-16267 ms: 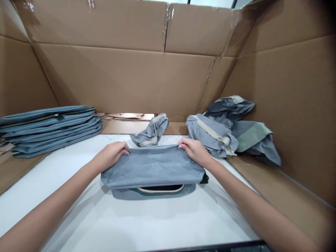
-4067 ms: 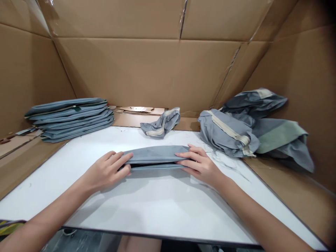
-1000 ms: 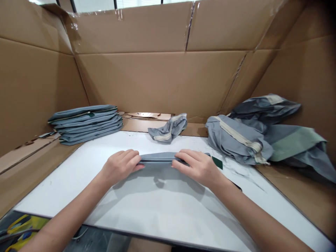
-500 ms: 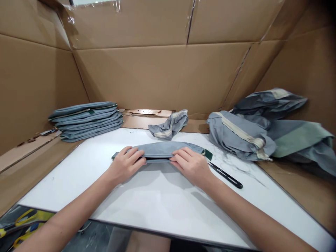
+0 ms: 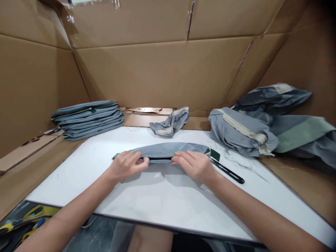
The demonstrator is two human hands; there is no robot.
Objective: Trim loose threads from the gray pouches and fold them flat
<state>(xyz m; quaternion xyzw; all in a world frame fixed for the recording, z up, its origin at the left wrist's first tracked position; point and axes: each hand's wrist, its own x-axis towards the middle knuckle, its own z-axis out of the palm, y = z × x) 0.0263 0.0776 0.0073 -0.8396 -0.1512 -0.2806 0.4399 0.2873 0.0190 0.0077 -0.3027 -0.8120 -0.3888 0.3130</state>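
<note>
A folded grey fabric bag (image 5: 164,150) lies flat on the white table (image 5: 162,203) in front of me. My left hand (image 5: 127,166) grips its near edge on the left, fingers curled over the fabric. My right hand (image 5: 195,165) holds the near edge on the right, fingers pressed on the cloth. A small dark green tab (image 5: 215,154) sticks out at the bag's right end.
A stack of folded grey bags (image 5: 88,119) sits at the back left. One crumpled grey bag (image 5: 170,123) lies at the back centre, and a heap of unfolded bags (image 5: 265,127) at the right. Black snips (image 5: 228,171) lie beside my right hand. Cardboard walls (image 5: 162,73) surround the table.
Both hands have drawn the folded bag slightly nearer and flattened it; the black snips and green tab at its right end have come into view.
</note>
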